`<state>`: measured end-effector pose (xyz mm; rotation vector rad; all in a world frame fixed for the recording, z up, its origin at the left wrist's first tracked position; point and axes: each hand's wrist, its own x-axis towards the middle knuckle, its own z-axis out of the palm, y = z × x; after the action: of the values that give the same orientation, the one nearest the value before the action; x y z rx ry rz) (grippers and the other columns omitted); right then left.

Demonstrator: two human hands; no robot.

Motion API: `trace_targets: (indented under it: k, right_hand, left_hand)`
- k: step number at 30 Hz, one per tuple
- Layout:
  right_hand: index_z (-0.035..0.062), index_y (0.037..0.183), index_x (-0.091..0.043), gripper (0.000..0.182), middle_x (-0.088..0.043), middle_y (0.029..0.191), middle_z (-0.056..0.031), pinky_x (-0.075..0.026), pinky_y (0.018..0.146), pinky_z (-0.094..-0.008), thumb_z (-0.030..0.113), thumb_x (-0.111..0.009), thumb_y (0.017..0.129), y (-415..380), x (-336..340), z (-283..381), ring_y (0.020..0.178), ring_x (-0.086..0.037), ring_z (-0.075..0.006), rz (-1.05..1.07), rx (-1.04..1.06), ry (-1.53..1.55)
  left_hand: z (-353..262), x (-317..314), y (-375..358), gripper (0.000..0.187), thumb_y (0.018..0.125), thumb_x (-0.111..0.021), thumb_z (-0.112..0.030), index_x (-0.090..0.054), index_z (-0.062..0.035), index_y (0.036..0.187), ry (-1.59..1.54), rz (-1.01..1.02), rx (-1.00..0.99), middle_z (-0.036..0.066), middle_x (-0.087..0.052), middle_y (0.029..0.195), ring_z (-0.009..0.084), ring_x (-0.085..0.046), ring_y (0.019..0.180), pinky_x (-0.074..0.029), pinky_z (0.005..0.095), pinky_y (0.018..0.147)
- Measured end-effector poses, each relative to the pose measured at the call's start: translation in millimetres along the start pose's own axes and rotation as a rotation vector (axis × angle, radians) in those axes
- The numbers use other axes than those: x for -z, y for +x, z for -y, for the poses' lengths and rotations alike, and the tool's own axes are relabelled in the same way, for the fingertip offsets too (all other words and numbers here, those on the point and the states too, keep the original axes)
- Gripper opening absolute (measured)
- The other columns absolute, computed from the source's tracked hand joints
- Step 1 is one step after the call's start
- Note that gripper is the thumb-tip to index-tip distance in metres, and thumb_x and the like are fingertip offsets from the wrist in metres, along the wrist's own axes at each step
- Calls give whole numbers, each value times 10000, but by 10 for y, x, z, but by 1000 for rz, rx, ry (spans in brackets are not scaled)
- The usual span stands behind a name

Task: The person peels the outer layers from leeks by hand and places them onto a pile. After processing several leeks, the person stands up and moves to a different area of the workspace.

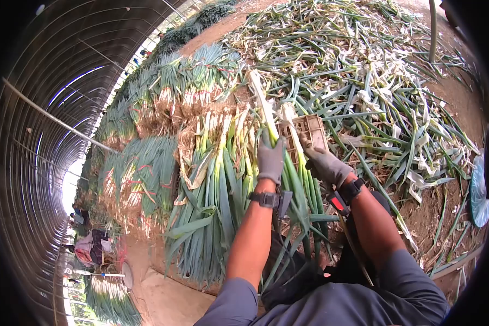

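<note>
My left hand [270, 160], in a grey glove, is closed round a long green onion [264, 107]. Its white root end points away from me and its green leaves hang back toward my lap. Beside it, my gloved right hand [327, 162] has curled fingers near a second green onion [293, 129]; what they grip, if anything, is hidden. A tan plastic crate [313, 129] lies under and beyond the right hand. Left of my left hand lies a loose row of untrimmed green onions [218, 168] with dry outer leaves.
Tied bundles of green onions [193, 81] stand in rows at the far left. A large heap of stripped leaves [358, 81] covers the ground ahead and right. A blue plastic bag [479, 193] lies at the right edge. A hanging scale [127, 275] is lower left, under the tunnel roof [65, 81].
</note>
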<state>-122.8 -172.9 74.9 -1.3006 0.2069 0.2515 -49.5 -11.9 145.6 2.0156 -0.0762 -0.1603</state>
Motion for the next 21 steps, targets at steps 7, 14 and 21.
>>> trace_targets:
  k: [7, 14, 21]
  right_hand:
    - [91, 951, -564, 410, -542, 731, -6, -392, 481, -282, 495, -547, 1019, -25, 29, 30, 533, -479, -112, 10, -67, 60]
    - [62, 1066, -573, 482, -559, 749, -29, -423, 526, -286, 538, -511, 1016, 117, 88, -112, 577, -498, -113, -16, -34, 62]
    - [52, 1078, -574, 434, -577, 758, -36, -482, 565, -294, 480, -525, 1028, -27, -2, 133, 610, -561, -146, 78, -116, 22]
  left_hand:
    - [661, -366, 446, 685, 902, -704, -293, -468, 3, 1473, 378, -178, -242, 295, -682, 1148, 399, -688, 987, -527, 445, 904]
    - [675, -274, 604, 632, 905, -690, -360, -522, -3, 1399, 379, -104, -141, 258, -719, 956, 396, -712, 883, -554, 465, 788]
    - [745, 23, 192, 322, 933, -627, -320, -664, -159, 1209, 883, -20, -289, 171, -657, 1166, 375, -695, 1006, -554, 503, 877]
